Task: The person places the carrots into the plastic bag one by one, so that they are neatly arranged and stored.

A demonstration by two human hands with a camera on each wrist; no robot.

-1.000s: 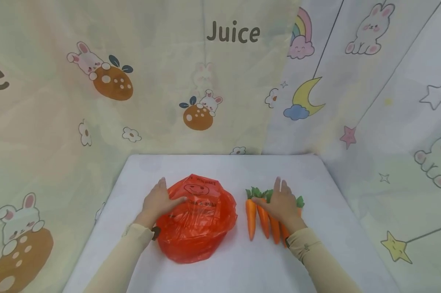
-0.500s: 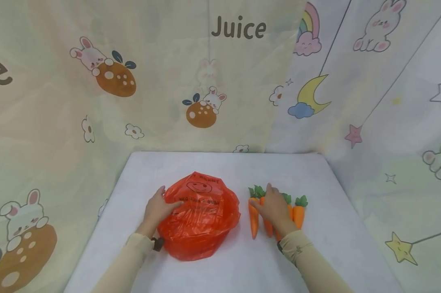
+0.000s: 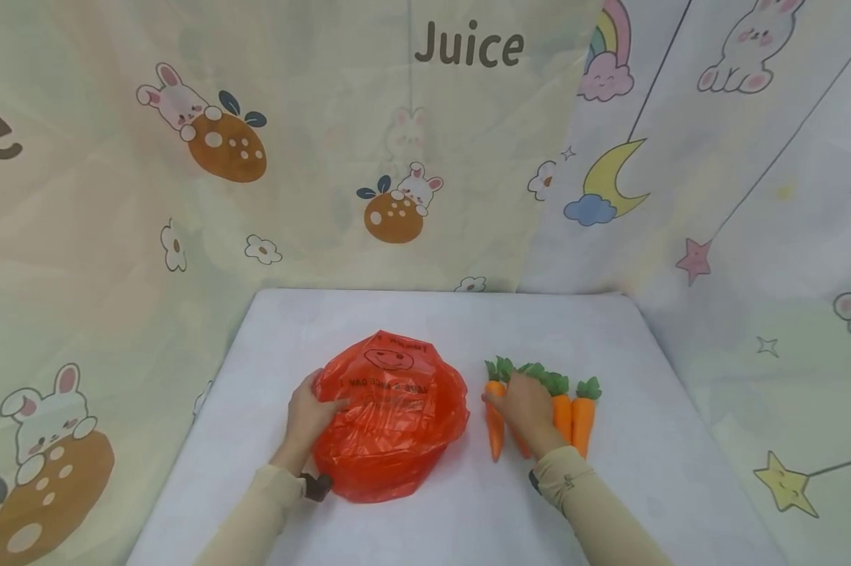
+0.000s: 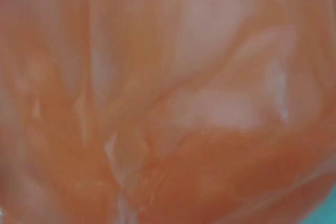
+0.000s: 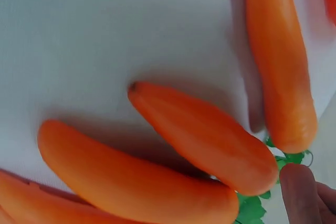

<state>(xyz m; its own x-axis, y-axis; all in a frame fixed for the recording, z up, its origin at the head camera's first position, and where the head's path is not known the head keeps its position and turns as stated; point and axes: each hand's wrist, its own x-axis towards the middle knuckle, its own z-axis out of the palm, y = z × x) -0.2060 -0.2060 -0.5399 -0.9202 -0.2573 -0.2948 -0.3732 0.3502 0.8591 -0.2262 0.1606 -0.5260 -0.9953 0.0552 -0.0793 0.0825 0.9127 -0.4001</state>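
Observation:
A crumpled red plastic bag (image 3: 390, 424) with a printed smiling face stands at the left middle of the table in the head view. My left hand (image 3: 308, 417) grips its left edge, thumb on the near side and other fingers partly hidden behind the plastic. The bag fills the left wrist view, blurred. My right hand (image 3: 531, 405) is over a row of orange carrots with green tops. It pinches the leftmost carrot (image 3: 495, 432) near its leafy end, with the thumb across it. Other carrots (image 3: 582, 420) lie to its right, partly covered by the hand. Fingertips (image 5: 299, 184) show beside the greens.
Bag and carrots share a white-covered table (image 3: 432, 314). A patterned cloth backdrop (image 3: 312, 157) rises behind and on both sides. In the right wrist view, several carrots (image 5: 136, 182) lie close together with their narrow ends pointing away from the leaves.
My right hand has lowered onto the carrot tops and its spread fingers have curled in, uncovering the right-hand carrots. My left hand's fingers have closed in at the bag's edge. The head view has shifted slightly.

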